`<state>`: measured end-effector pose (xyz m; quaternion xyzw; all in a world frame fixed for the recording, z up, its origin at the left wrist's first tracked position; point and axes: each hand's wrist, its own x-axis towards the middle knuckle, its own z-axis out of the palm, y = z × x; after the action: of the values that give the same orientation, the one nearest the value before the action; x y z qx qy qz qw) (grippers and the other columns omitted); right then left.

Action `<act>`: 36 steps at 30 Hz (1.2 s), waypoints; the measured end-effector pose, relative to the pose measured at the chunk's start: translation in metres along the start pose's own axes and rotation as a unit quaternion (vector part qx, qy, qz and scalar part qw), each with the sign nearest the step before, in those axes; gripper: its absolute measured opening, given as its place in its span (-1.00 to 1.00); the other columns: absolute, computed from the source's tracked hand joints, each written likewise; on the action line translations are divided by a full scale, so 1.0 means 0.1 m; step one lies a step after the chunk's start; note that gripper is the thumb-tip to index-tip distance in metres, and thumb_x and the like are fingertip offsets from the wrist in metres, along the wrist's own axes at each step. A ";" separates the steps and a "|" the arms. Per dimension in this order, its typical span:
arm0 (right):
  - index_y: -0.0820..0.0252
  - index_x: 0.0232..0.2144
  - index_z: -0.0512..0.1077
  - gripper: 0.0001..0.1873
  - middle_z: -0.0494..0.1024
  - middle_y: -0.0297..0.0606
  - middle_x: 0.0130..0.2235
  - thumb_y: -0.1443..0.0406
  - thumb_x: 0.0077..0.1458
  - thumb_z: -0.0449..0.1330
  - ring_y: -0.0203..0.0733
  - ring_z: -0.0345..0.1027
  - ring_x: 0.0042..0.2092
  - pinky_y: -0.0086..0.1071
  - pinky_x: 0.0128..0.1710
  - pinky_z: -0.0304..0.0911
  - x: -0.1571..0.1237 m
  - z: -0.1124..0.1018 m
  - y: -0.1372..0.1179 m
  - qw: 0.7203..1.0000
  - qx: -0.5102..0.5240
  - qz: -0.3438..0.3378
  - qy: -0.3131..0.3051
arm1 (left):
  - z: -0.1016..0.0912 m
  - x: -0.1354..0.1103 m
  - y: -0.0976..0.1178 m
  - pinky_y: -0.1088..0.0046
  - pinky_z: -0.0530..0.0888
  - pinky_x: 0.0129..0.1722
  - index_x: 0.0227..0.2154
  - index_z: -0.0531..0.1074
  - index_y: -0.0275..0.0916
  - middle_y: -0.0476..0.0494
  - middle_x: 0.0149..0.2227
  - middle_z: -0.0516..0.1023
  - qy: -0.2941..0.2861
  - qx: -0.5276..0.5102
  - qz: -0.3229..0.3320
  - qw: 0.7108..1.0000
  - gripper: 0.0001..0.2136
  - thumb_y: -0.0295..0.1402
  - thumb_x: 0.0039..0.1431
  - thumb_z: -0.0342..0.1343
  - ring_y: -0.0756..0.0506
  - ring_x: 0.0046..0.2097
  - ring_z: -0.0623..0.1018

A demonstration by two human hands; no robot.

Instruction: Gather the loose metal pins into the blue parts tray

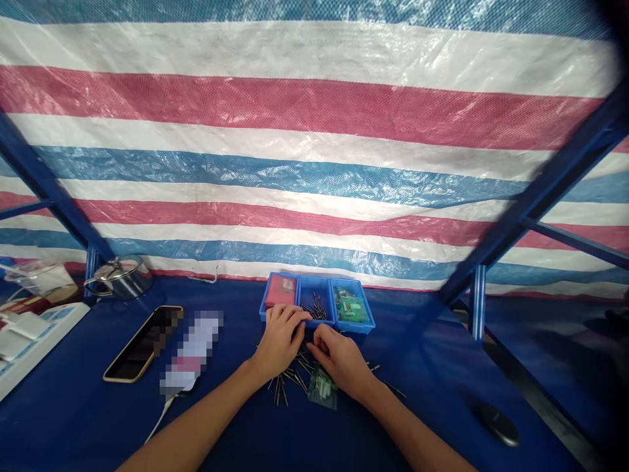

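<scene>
My left hand reaches over the front edge of the blue bins, its fingers stretched out and apart, and I see nothing held in it. Close beside it, my right hand has its fingers curled into a pinch; what they hold, if anything, is hidden. Thin dark and brassy rods, which look like drill bits, lie scattered under and around both hands. More such rods sit in the middle blue bin. A small clear green-tinted bag lies below my right hand.
The left bin holds a red packet; the right one holds green-tinted bags. Two phones, one with a white cable, lie left. A metal pot, a power strip, a computer mouse and blue frame bars surround.
</scene>
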<state>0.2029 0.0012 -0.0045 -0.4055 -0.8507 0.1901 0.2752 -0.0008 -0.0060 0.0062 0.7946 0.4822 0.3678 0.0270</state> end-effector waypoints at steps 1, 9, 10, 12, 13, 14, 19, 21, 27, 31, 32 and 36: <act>0.05 -0.30 0.24 -0.83 0.41 -0.45 -0.36 0.31 0.37 0.16 -0.26 0.28 -0.42 -0.42 -0.40 0.09 0.00 0.00 0.00 1.000 0.000 0.000 0.000 | 0.00 0.00 0.00 0.15 0.36 0.02 0.02 0.52 -0.06 -0.13 0.01 0.57 0.001 0.001 0.000 1.000 -0.76 -0.41 0.51 -0.03 -0.21 0.07 0.45; 0.05 -0.28 0.24 -0.83 0.40 -0.45 -0.35 0.30 0.40 0.15 -0.25 0.27 -0.42 -0.42 -0.40 0.09 -0.01 0.00 0.00 1.000 0.005 -0.004 0.002 | 0.00 0.00 0.00 0.13 0.34 0.03 0.03 0.50 -0.06 -0.12 0.03 0.57 -0.005 -0.014 -0.001 1.000 -0.77 -0.42 0.51 -0.03 -0.21 0.07 0.44; 0.05 -0.28 0.24 -0.83 0.39 -0.45 -0.35 0.30 0.40 0.15 -0.25 0.26 -0.42 -0.42 -0.40 0.09 -0.01 0.00 0.00 1.000 0.005 -0.004 0.001 | 0.00 0.00 0.00 0.13 0.33 0.03 0.03 0.50 -0.06 -0.12 0.03 0.57 -0.005 -0.015 -0.001 1.000 -0.77 -0.42 0.52 -0.03 -0.22 0.08 0.44; 0.05 -0.27 0.24 -0.83 0.39 -0.44 -0.35 0.30 0.41 0.15 -0.24 0.27 -0.41 -0.41 -0.39 0.09 -0.01 0.01 0.01 1.000 0.004 -0.004 -0.001 | 0.00 0.00 0.00 0.12 0.33 0.03 0.03 0.49 -0.06 -0.12 0.03 0.57 -0.005 -0.017 -0.002 1.000 -0.77 -0.42 0.52 -0.03 -0.22 0.08 0.43; 0.05 -0.27 0.24 -0.84 0.39 -0.44 -0.35 0.30 0.41 0.14 -0.24 0.28 -0.40 -0.41 -0.38 0.10 -0.01 0.02 0.01 1.000 0.005 -0.004 -0.001 | 0.00 0.00 0.00 0.12 0.33 0.03 0.03 0.49 -0.06 -0.12 0.03 0.57 -0.004 -0.016 -0.001 1.000 -0.77 -0.42 0.51 -0.03 -0.22 0.09 0.43; 0.05 -0.26 0.24 -0.85 0.40 -0.44 -0.34 0.30 0.41 0.14 -0.23 0.30 -0.39 -0.41 -0.38 0.10 -0.01 0.02 0.02 1.000 0.006 -0.004 -0.001 | 0.00 0.00 0.00 0.13 0.33 0.03 0.03 0.49 -0.06 -0.12 0.03 0.57 -0.004 -0.016 -0.001 1.000 -0.77 -0.42 0.51 -0.02 -0.22 0.09 0.43; 0.05 -0.24 0.26 -0.87 0.42 -0.42 -0.32 0.29 0.43 0.12 -0.22 0.34 -0.37 -0.40 -0.35 0.15 -0.01 0.02 0.02 1.000 0.009 -0.005 0.005 | -0.01 0.00 0.01 0.13 0.33 0.03 0.03 0.49 -0.06 -0.13 0.03 0.57 -0.007 -0.011 -0.006 1.000 -0.77 -0.43 0.51 -0.02 -0.22 0.08 0.44; 0.05 -0.24 0.27 -0.87 0.44 -0.41 -0.31 0.30 0.44 0.12 -0.22 0.37 -0.36 -0.40 -0.35 0.17 -0.01 0.01 0.01 1.000 0.006 -0.007 0.005 | -0.01 0.00 0.01 0.14 0.33 0.03 0.03 0.49 -0.06 -0.12 0.03 0.57 -0.007 -0.010 -0.006 1.000 -0.77 -0.43 0.51 -0.02 -0.22 0.08 0.44; 0.05 -0.21 0.28 -0.89 0.49 -0.37 -0.26 0.30 0.47 0.10 -0.19 0.42 -0.32 -0.39 -0.33 0.20 0.00 0.01 0.01 1.000 0.001 -0.022 0.012 | 0.00 0.00 0.01 0.16 0.31 0.03 0.03 0.49 -0.07 -0.09 0.02 0.57 -0.005 -0.011 -0.006 1.000 -0.78 -0.43 0.51 -0.01 -0.20 0.07 0.44; 0.05 -0.21 0.30 -0.88 0.52 -0.35 -0.23 0.30 0.48 0.09 -0.17 0.46 -0.28 -0.38 -0.30 0.23 -0.01 0.01 0.01 1.000 0.010 -0.027 0.013 | 0.00 0.00 0.01 0.16 0.32 0.03 0.03 0.49 -0.07 -0.09 0.02 0.57 -0.005 -0.012 -0.004 1.000 -0.78 -0.43 0.51 -0.01 -0.20 0.06 0.44; 0.05 -0.21 0.30 -0.87 0.52 -0.35 -0.23 0.30 0.48 0.09 -0.16 0.47 -0.27 -0.37 -0.29 0.23 -0.01 0.01 0.01 1.000 0.011 -0.026 0.012 | 0.00 0.00 0.01 0.16 0.32 0.03 0.03 0.49 -0.07 -0.09 0.02 0.57 -0.004 -0.012 -0.005 1.000 -0.78 -0.43 0.51 -0.01 -0.20 0.06 0.45; 0.04 -0.21 0.32 -0.87 0.54 -0.35 -0.22 0.29 0.49 0.08 -0.15 0.49 -0.25 -0.36 -0.28 0.24 0.00 0.01 0.02 1.000 0.011 -0.023 0.002 | 0.00 0.00 0.01 0.14 0.32 0.03 0.02 0.49 -0.07 -0.11 0.02 0.58 -0.003 -0.015 -0.002 1.000 -0.78 -0.43 0.51 -0.02 -0.21 0.07 0.45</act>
<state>0.2029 0.0021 -0.0063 -0.3833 -0.8571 0.1920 0.2857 -0.0003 -0.0065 0.0066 0.7943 0.4784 0.3722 0.0410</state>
